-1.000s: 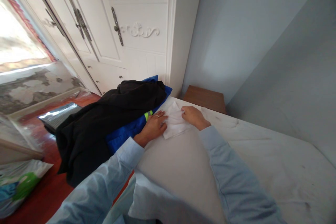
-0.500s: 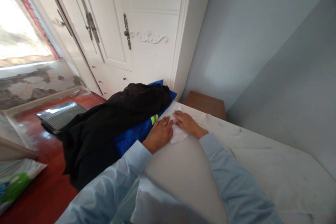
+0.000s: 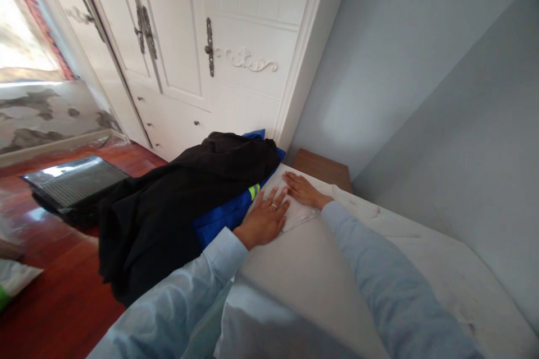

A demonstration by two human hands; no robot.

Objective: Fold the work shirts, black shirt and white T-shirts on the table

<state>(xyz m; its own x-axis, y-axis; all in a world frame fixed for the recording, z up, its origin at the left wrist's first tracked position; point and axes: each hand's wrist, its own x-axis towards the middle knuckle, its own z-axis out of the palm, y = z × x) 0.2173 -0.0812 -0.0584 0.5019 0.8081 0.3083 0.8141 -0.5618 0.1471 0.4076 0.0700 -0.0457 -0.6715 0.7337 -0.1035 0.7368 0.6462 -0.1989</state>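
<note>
My left hand, a ring on one finger, lies flat with its fingers spread on a white cloth. Just right of it and slightly farther off, my right hand rests palm down on the same cloth, fingers stretched out. Closer to me a smooth pale grey fabric continues from the cloth; I cannot tell whether they are one piece. Beside my left hand lies a blue garment with a yellow-green and grey strip, partly covered by a black garment.
A white wardrobe stands at the far side. A brown wooden box-like piece sits by the grey wall. The white sheet stretches to the right. A black ribbed item lies on the red floor.
My left hand has spread its fingers and shifted slightly right. The right hand's fingers lie straighter. The white cloth under them looks flatter. My view has turned a little to the right.
</note>
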